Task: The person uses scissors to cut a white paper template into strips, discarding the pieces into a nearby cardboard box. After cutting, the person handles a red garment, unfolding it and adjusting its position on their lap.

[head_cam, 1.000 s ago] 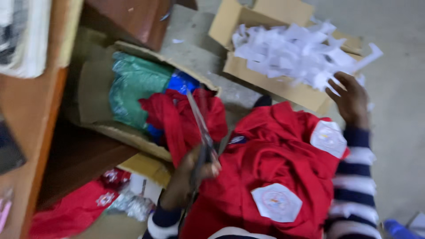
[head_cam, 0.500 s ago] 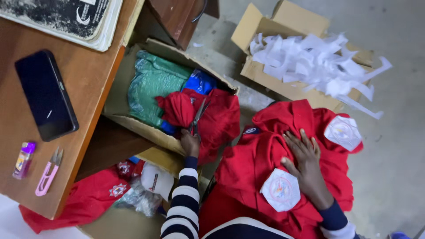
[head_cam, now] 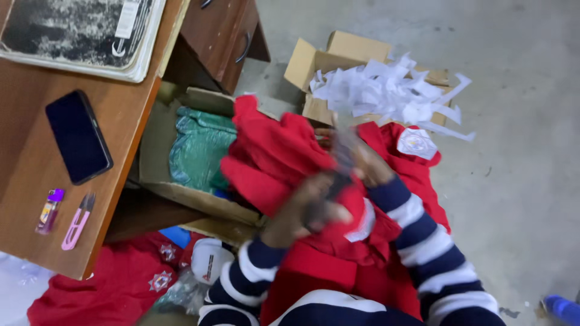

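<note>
Both hands meet over the lap, blurred with motion. Left hand point(head_cam: 305, 208) is curled around a dark object, likely scissors point(head_cam: 338, 166), though the blur makes that hard to confirm, and its fingers press against a red garment point(head_cam: 272, 154). Right hand point(head_cam: 368, 163) is closed on the same red cloth just beyond, pinching a fold; exactly how the fingers sit, I cannot tell. That garment is lifted up in front of the chest, bunched, hanging over the edge of an open cardboard box point(head_cam: 202, 202) that holds a green bag point(head_cam: 199, 145). More red fabric lies heaped on the lap below, and one white badge patch point(head_cam: 415, 143) shows on the cloth at the far right. Behind it, a second cardboard box point(head_cam: 338, 54) is piled with white paper scraps point(head_cam: 386, 90) spilling over its rim onto the grey floor point(head_cam: 513, 181). Off to the left, the wooden tabletop point(head_cam: 24, 199) carries a black phone point(head_cam: 78, 136), a purple lighter point(head_cam: 49, 210), pink thread snips point(head_cam: 77, 221) and a worn book point(head_cam: 78, 33). Under it, more red cloth point(head_cam: 115, 284) lies on the floor.
</note>
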